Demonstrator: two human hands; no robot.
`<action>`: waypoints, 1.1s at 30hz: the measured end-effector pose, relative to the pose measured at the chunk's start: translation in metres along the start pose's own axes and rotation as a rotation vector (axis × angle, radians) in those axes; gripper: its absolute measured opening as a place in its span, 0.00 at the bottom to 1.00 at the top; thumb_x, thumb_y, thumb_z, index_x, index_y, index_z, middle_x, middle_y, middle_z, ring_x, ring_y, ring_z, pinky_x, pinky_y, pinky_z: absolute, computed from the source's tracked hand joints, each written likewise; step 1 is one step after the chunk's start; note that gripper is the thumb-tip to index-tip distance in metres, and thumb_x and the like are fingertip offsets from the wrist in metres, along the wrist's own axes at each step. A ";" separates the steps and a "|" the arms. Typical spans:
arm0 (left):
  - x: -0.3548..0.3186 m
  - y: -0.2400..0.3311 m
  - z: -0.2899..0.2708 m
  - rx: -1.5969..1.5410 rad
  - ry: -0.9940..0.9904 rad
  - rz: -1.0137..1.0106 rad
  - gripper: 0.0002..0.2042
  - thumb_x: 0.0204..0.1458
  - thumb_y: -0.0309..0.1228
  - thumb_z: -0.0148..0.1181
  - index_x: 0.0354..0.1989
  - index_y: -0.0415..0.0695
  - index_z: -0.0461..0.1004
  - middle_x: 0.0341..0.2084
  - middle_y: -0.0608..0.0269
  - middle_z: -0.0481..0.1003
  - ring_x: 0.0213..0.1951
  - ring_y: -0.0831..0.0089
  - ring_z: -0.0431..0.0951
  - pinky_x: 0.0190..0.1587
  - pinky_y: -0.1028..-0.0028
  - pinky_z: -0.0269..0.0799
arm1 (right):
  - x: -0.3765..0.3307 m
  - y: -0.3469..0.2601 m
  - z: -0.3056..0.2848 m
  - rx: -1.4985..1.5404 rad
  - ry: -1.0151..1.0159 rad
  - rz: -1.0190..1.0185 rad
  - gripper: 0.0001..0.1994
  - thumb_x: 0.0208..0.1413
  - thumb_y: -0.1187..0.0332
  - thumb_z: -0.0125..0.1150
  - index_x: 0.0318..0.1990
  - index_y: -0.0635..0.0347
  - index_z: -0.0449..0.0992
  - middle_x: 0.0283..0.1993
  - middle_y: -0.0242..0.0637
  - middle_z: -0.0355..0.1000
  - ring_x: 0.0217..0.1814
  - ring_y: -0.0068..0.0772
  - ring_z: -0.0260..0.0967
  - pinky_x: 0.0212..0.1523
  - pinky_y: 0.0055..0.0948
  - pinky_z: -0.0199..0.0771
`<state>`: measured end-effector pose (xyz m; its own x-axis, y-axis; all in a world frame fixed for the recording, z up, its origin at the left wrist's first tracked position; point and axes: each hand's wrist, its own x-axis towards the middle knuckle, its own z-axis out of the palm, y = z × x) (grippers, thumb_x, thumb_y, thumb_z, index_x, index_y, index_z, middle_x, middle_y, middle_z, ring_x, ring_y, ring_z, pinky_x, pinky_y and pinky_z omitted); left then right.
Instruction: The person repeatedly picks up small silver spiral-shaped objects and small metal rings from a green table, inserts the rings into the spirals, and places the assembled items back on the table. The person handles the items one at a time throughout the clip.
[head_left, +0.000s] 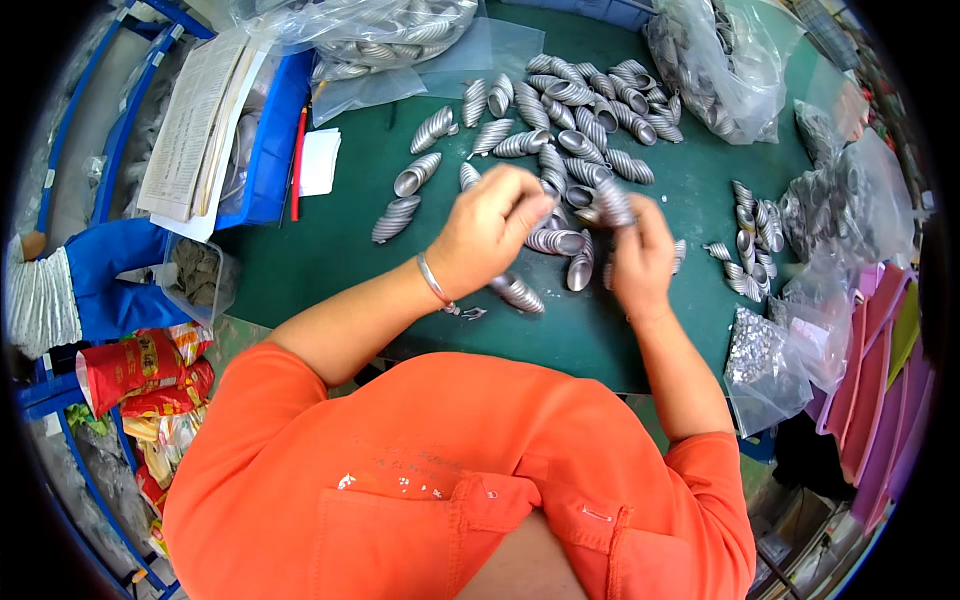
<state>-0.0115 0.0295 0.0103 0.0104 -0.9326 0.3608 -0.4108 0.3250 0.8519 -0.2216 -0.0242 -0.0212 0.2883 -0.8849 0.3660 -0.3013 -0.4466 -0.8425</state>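
My right hand (643,262) grips a grey spiral-ribbed tube piece (613,204), blurred by motion, just above the table. To its left my left hand (492,222), with a metal bangle at the wrist, is raised with thumb and fingers pinched together; whatever sits between them is too small or hidden to make out. Beneath and beyond both hands spreads a loose heap of similar ribbed tubes (583,145) with slanted open ends. One such tube (518,294) lies just below my left hand. Another tube (580,268) rests between the hands.
Clear plastic bags of tubes (395,45) stand at the back of the green table (330,265). A blue bin (285,140) with papers and a red pencil (299,165) are at the left. On the right are a small tube pile (750,245) and a bag of small metal parts (757,350).
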 end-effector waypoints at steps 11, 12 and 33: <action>0.018 0.020 -0.047 0.284 -0.260 0.296 0.17 0.41 0.33 0.72 0.38 0.41 0.75 0.38 0.57 0.73 0.42 0.61 0.74 0.48 0.67 0.69 | 0.030 -0.015 -0.067 -0.526 0.004 -0.471 0.15 0.57 0.67 0.57 0.50 0.64 0.71 0.52 0.47 0.69 0.55 0.47 0.65 0.58 0.46 0.61; 0.008 0.016 -0.045 0.286 -0.391 0.318 0.23 0.34 0.38 0.74 0.40 0.42 0.75 0.39 0.56 0.72 0.44 0.57 0.72 0.48 0.66 0.68 | 0.017 -0.007 -0.063 -0.561 -0.185 -0.336 0.19 0.54 0.65 0.60 0.53 0.60 0.70 0.55 0.49 0.66 0.58 0.50 0.62 0.60 0.48 0.57; 0.052 -0.025 -0.023 0.524 -0.191 0.326 0.20 0.49 0.34 0.63 0.49 0.39 0.70 0.55 0.49 0.67 0.56 0.50 0.66 0.60 0.59 0.59 | 0.093 0.026 -0.045 -0.473 -0.087 -0.268 0.15 0.55 0.63 0.60 0.47 0.60 0.75 0.53 0.50 0.69 0.55 0.53 0.66 0.55 0.41 0.67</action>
<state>0.0198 -0.0236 0.0166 -0.3324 -0.8263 0.4546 -0.7566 0.5214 0.3945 -0.2435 -0.1235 0.0090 0.4794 -0.7264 0.4923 -0.5764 -0.6837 -0.4475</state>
